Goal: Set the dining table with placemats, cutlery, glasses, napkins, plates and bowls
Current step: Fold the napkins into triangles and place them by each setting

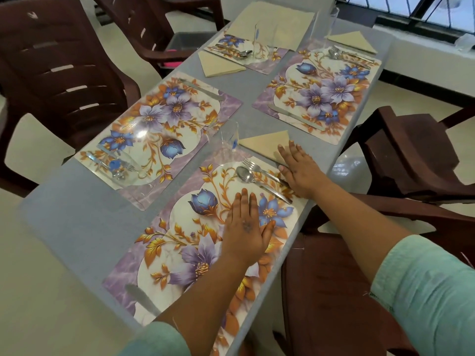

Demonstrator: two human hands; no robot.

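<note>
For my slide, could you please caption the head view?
Both hands, left hand and right hand, rest flat on the nearest floral placemat.

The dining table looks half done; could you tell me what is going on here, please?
A person is setting the table for four. The left hand lies flat on the nearest placemat, and the right hand rests flat at that mat's far corner, fingertips on a folded napkin, beside the spoon and fork. A glass stands by them. All four mats carry cutlery; no plates or bowls are visible yet.
</note>
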